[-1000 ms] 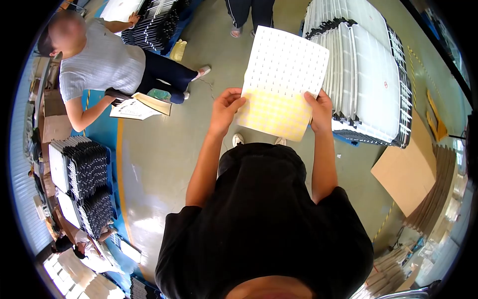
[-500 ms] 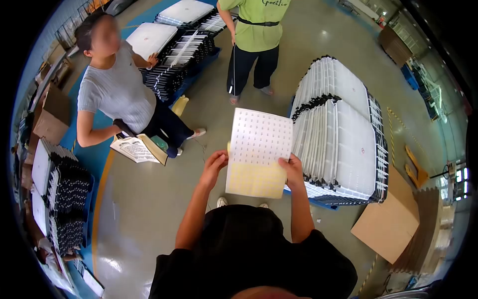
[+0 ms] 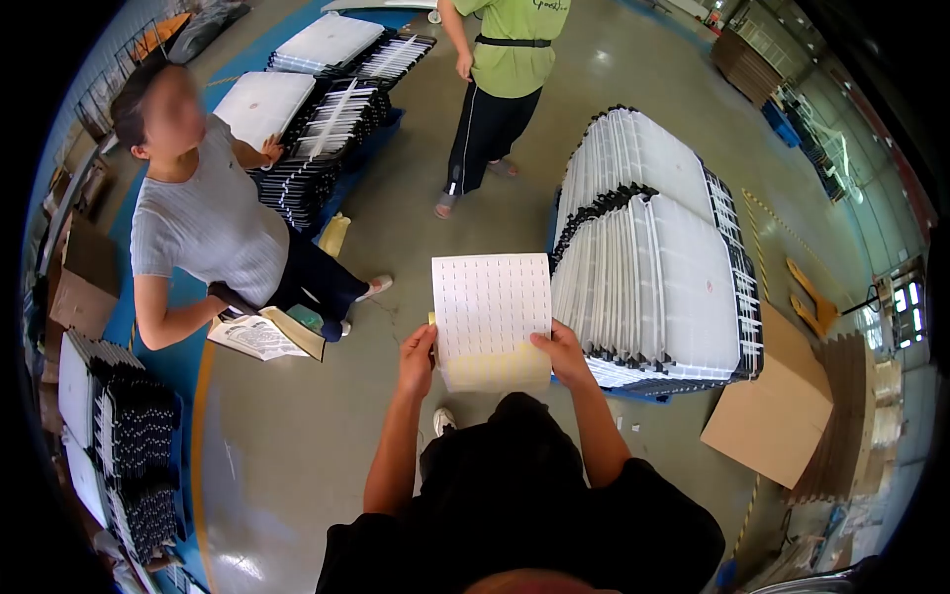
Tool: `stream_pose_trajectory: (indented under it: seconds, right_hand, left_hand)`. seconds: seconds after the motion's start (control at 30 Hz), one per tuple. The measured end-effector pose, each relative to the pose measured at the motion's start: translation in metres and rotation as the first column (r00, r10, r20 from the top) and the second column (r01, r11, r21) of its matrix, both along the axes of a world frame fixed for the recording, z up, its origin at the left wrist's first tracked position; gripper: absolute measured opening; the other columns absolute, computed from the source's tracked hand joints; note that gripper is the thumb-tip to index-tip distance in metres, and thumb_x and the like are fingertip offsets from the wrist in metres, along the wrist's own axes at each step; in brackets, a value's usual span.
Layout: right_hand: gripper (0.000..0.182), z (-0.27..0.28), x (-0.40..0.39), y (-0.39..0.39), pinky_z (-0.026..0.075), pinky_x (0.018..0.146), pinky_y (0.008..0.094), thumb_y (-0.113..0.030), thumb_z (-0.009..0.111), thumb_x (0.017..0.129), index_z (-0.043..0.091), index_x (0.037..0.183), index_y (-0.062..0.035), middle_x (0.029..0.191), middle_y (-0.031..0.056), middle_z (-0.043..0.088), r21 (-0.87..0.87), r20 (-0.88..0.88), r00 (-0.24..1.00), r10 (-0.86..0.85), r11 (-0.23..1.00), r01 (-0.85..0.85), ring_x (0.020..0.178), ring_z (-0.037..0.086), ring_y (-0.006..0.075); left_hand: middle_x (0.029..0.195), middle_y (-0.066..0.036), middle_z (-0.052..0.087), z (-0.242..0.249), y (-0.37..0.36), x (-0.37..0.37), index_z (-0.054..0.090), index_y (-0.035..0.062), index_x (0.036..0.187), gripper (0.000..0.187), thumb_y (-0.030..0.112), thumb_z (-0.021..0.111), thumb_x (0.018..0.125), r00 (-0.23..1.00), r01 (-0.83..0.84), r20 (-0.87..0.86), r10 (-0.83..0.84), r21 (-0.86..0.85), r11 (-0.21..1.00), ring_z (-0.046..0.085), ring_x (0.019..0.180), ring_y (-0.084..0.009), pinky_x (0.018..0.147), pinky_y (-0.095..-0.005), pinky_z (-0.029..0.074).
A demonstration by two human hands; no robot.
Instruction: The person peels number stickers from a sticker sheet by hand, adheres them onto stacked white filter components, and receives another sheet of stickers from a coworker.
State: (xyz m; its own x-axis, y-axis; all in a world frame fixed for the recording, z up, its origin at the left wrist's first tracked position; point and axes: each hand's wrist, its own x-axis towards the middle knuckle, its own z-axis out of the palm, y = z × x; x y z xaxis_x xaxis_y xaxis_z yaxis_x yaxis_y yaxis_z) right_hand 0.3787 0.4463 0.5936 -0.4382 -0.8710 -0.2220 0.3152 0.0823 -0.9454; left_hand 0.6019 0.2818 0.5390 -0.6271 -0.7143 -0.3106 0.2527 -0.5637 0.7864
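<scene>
A sheet of small labels [image 3: 492, 302], white with rows of printed marks and a pale yellow lower band, is held in front of my body. My left hand [image 3: 417, 361] closes on its left edge, where a bit of yellow shows by the fingers. On the opposite side my right hand [image 3: 563, 354] grips the right edge, thumb lying on the front. Behind the sheet, my fingers are mostly hidden.
To the right, white folded panels with black edges [image 3: 683, 277] stand stacked on a blue pallet. A person in grey [image 3: 213, 208] holds an open book [image 3: 262, 335] at left; another in green [image 3: 513, 59] stands ahead. Flat cardboard [image 3: 772, 396] lies at right.
The sheet and both hands sit slightly further left, with the sheet's top edge lower and more level. The person in green has shifted their legs. My hold stays on both edges.
</scene>
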Motion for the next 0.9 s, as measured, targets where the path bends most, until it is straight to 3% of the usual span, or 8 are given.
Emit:
stream_pose_trajectory:
  seconds: [0.3,0.37,0.57,0.7,0.77,0.8,0.87,0.9]
  right_hand:
    - [0.034,-0.026,-0.064,-0.037,0.048,0.092,0.0309,-0.002,0.059,0.093,0.056,0.126,0.0021,0.117,0.0093,0.066,-0.052,0.096,0.995,0.003,0.999,0.002,0.104,0.062,0.0161]
    - [0.038,-0.031,-0.082,-0.044,0.048,0.093,0.0315,-0.002,0.059,0.093,0.054,0.13,0.0017,0.118,0.0096,0.065,-0.079,0.069,0.998,-0.01,0.997,0.016,0.107,0.061,0.0166]
    - [0.057,-0.021,-0.124,-0.055,0.043,0.101,0.0333,-0.002,0.062,0.09,0.039,0.142,0.0008,0.134,0.0137,0.055,-0.285,0.051,0.991,-0.12,0.95,0.13,0.12,0.054,0.0196]
    - [0.064,-0.048,-0.158,-0.061,0.041,0.103,0.0339,-0.002,0.064,0.089,0.034,0.145,0.0009,0.136,0.0141,0.052,-0.111,0.215,0.974,-0.075,0.989,0.1,0.123,0.051,0.0201]
    - [0.065,-0.081,-0.172,-0.063,0.041,0.104,0.0349,-0.002,0.065,0.088,0.033,0.144,0.0006,0.134,0.0132,0.053,0.029,-0.158,0.982,0.106,0.994,-0.103,0.122,0.052,0.0205]
    - [0.065,-0.078,-0.176,-0.066,0.041,0.104,0.0349,-0.002,0.065,0.088,0.033,0.144,0.0006,0.134,0.0132,0.053,0.027,-0.153,0.981,0.123,0.992,-0.121,0.122,0.052,0.0205]
    - [0.061,-0.066,-0.176,-0.063,0.042,0.102,0.0351,-0.004,0.066,0.088,0.037,0.142,0.0001,0.132,0.0123,0.054,-0.128,0.102,0.992,0.073,0.99,-0.06,0.12,0.053,0.0201]
    - [0.061,-0.069,-0.177,-0.066,0.042,0.102,0.0351,-0.004,0.066,0.088,0.037,0.142,0.0001,0.132,0.0123,0.054,-0.125,0.11,0.99,0.088,0.989,-0.074,0.12,0.053,0.0201]
  left_hand:
    - [0.115,-0.01,0.066,0.014,-0.006,-0.077,0.057,-0.0005,0.124,0.031,0.018,0.057,0.099,0.965,-0.224,-0.109,0.237,0.117,0.968,0.063,0.101,-0.0161,0.092,-0.0292,0.048]
    - [0.121,-0.011,0.064,0.03,-0.006,-0.096,0.052,-0.0012,0.13,0.039,0.011,0.063,0.094,0.958,-0.001,0.263,0.114,-0.395,0.919,0.06,0.107,-0.0162,0.097,-0.0304,0.046]
    - [0.118,-0.01,0.065,0.069,-0.005,-0.146,0.048,-0.002,0.134,0.048,0.003,0.067,0.09,0.986,0.016,0.148,0.077,-0.545,0.838,0.06,0.107,-0.0154,0.094,-0.0312,0.048]
    - [0.121,-0.011,0.063,-0.005,-0.017,-0.172,0.047,-0.0024,0.135,0.049,0.003,0.067,0.09,0.968,0.02,0.231,0.096,-0.457,0.889,0.059,0.109,-0.0169,0.096,-0.0318,0.047]
    - [0.124,-0.01,0.062,-0.019,-0.012,-0.176,0.047,-0.0022,0.135,0.049,0.003,0.066,0.09,0.914,0.13,0.399,0.071,-0.455,0.881,0.058,0.113,-0.0177,0.099,-0.0324,0.045]
    - [0.124,-0.01,0.062,-0.01,-0.011,-0.18,0.047,-0.0022,0.135,0.049,0.003,0.066,0.09,0.911,0.117,0.403,0.087,-0.455,0.883,0.058,0.113,-0.0177,0.099,-0.0324,0.045]
    - [0.127,-0.011,0.06,0.019,0.001,-0.182,0.045,-0.0015,0.137,0.052,0.002,0.064,0.09,0.941,0.047,0.326,0.09,-0.388,0.92,0.055,0.116,-0.017,0.101,-0.0334,0.044]
    - [0.127,-0.011,0.06,0.012,-0.002,-0.184,0.045,-0.0015,0.137,0.052,0.002,0.064,0.09,0.937,0.035,0.333,0.104,-0.385,0.922,0.055,0.116,-0.017,0.101,-0.0334,0.044]
